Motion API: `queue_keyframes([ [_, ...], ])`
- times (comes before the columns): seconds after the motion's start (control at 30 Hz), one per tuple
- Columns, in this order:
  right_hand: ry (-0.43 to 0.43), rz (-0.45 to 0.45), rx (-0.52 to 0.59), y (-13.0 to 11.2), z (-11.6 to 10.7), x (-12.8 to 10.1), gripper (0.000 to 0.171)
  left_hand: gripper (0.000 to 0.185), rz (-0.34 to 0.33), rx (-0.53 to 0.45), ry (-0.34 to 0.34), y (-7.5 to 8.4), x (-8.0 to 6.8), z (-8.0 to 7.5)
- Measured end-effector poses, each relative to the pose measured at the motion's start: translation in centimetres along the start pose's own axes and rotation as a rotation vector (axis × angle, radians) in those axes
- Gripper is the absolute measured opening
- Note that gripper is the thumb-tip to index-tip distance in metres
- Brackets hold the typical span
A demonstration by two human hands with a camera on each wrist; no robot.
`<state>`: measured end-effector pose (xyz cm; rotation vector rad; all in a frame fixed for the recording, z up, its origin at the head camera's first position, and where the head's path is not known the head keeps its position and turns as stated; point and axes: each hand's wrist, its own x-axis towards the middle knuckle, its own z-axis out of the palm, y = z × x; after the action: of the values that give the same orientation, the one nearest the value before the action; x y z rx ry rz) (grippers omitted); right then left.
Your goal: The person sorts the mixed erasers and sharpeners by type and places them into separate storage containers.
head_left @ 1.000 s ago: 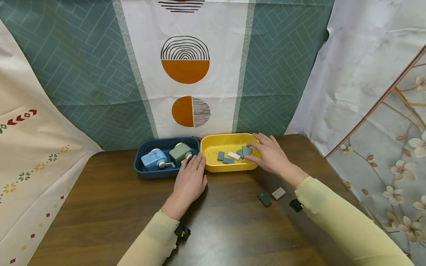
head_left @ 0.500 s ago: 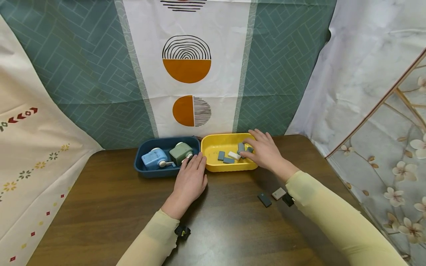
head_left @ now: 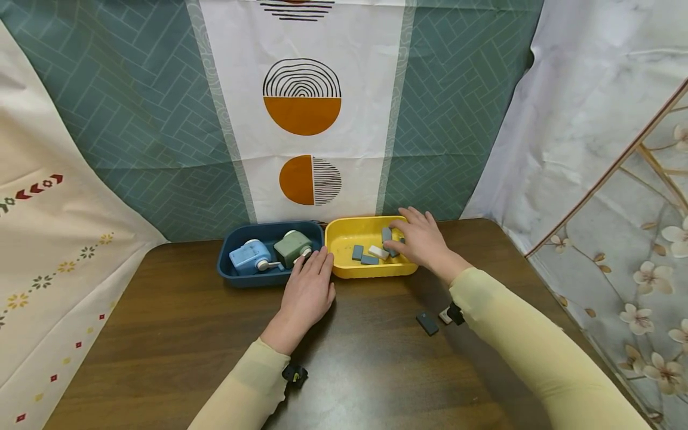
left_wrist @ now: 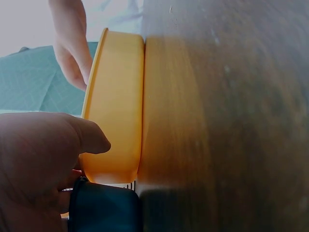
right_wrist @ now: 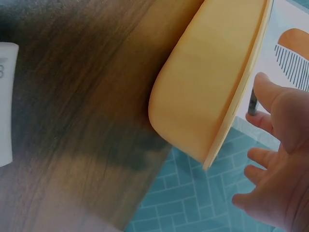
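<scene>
My right hand (head_left: pixel 421 242) reaches over the right end of the yellow bin (head_left: pixel 371 273). Between its thumb and forefinger it pinches a small grey-blue tile (head_left: pixel 386 233), seen edge-on as a dark sliver in the right wrist view. Below the fingertips lie more grey-blue tiles (head_left: pixel 357 252) and one white tile (head_left: pixel 378 252). The left hand (head_left: pixel 307 292) lies with straight fingers at the near rims where the yellow bin meets the dark blue bin (head_left: pixel 228 278). In the left wrist view its thumb (left_wrist: pixel 94 137) overlaps the yellow wall.
Inside the blue bin sit a light blue toy-like piece (head_left: pixel 249 258) and a green one (head_left: pixel 290 246), both with white parts. On the brown table (head_left: pixel 177 340), a dark tile (head_left: pixel 427 323) and a pale tile (head_left: pixel 445 316) lie near the right forearm. Patterned cloths hang behind and at the sides.
The right hand has shifted slightly left over the yellow bin, its thumb and forefinger bringing a grey-blue tile along and turning it. The left hand has stayed put.
</scene>
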<state>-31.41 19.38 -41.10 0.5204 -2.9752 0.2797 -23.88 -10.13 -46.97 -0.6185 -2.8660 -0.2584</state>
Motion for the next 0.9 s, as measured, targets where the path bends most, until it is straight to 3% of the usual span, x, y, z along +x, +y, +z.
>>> queue_keyframes([
  [0.4,-0.073,0.061,-0.029,0.6,0.4,1.4,0.058,0.070,0.014,-0.006,0.028,0.1,-0.1,-0.2],
  [0.9,-0.119,0.071,-0.053,1.0,0.8,2.3,0.060,0.072,0.007,0.007,0.007,0.1,-0.1,0.1],
])
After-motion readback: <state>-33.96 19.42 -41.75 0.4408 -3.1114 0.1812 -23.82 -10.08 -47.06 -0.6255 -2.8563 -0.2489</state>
